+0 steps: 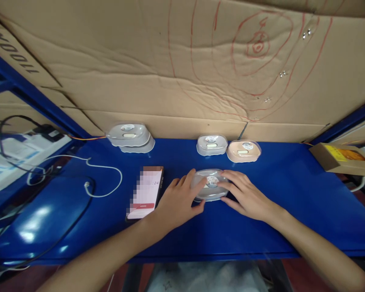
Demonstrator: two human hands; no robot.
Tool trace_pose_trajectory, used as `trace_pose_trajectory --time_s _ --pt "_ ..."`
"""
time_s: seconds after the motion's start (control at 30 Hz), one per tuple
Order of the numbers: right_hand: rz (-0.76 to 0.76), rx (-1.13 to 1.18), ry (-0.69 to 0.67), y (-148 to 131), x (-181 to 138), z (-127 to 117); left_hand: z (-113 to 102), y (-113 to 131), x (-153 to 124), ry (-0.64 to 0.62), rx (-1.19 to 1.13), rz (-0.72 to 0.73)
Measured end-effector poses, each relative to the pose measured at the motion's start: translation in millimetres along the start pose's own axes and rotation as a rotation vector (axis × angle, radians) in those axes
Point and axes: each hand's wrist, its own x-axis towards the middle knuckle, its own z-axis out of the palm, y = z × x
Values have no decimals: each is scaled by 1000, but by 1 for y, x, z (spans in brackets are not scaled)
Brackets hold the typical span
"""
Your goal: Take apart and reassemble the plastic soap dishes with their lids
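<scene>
A grey oval plastic box with a clear lid (212, 194) and a round white sticker on top lies on the blue table in front of me. My left hand (182, 196) grips its left side, fingers over the lid and thumb at the near edge. On its right side my right hand (246, 192) holds it, with fingertips on the lid and near rim. Fingers partly cover the lid. Just behind stand a similar grey box (212, 145) and a peach-coloured box (244, 151), both with clear lids.
A smartphone (146, 192) with its screen lit lies left of my left hand. Stacked grey boxes (129, 136) sit at the back left. White and black cables (109, 194) run across the left side of the blue table (276, 239). A cardboard box (337, 162) stands at right.
</scene>
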Motion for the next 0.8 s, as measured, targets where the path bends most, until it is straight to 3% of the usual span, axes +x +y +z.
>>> trace_pose_trajectory --time_s 0.37,0.8 --pt "109 263 33 4 -3 8 0 -2 1 15 -65 -1" --pt "147 195 -44 6 -4 14 1 -12 4 120 -8 48"
